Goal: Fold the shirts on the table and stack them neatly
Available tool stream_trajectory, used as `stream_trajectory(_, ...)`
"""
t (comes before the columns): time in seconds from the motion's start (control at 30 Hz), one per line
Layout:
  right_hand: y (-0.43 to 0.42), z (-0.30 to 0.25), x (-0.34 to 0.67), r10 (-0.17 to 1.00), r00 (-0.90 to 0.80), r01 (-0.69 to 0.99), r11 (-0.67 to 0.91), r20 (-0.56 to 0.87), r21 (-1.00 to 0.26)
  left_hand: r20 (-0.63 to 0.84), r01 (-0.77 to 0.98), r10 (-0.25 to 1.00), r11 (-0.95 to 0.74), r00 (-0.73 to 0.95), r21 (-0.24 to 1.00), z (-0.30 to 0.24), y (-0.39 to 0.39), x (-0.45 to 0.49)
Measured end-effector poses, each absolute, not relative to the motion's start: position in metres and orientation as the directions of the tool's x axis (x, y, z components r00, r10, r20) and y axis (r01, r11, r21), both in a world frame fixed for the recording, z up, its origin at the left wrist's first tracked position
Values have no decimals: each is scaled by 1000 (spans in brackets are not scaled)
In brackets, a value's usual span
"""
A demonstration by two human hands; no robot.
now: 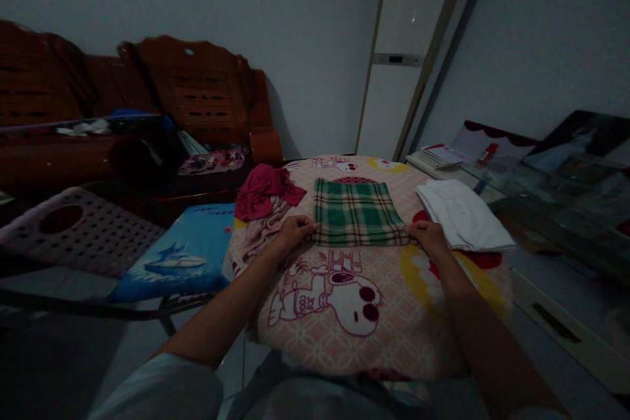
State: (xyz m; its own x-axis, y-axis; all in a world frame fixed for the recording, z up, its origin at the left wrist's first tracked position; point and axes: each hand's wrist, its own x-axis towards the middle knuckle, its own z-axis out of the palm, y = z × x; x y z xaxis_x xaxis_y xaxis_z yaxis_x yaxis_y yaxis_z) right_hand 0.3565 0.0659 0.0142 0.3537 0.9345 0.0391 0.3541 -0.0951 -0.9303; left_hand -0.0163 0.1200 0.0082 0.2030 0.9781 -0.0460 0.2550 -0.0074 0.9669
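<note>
A green plaid cloth (357, 210) with cream and dark stripes lies flat, in a folded rectangle, on the round table covered by a pink patterned cloth (408, 341). My left hand (295, 233) pinches its near left corner. At the near right corner, my right hand (429, 236) grips the edge between thumb and fingers. Just left of the plaid cloth sits a crumpled dark pink garment (268, 191), with a rumpled light pink patterned cloth (266, 226) in front of it. Beyond my right hand rests a folded white garment (462, 213).
A blue cushion (182, 256) lies on a chair left of the table. Behind it stands a carved wooden sofa (197, 98). To the right is a glass-topped cabinet (556, 184) bearing papers (438, 157) and a red bottle (487, 153). A tall white unit (394, 98) stands at the wall.
</note>
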Motion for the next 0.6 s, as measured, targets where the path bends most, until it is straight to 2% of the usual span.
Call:
stream_trajectory(0.1,65,15,354,946,325,241,-59,23,-969,-74,171,960,28,269,985,12,116,-16)
stream_trajectory(0.27,62,14,351,976,201,121,-106,-80,-987,-64,128,924,16,377,992,13,112,-16)
stream_trajectory(0.43,62,8,351,992,116,182,-68,-48,-981,-24,56,904,1,426,998,11,107,-13)
stream_trajectory(0.6,64,6,352,978,194,237,-125,-80,-963,12,166,904,-91,426,982,7,110,-13)
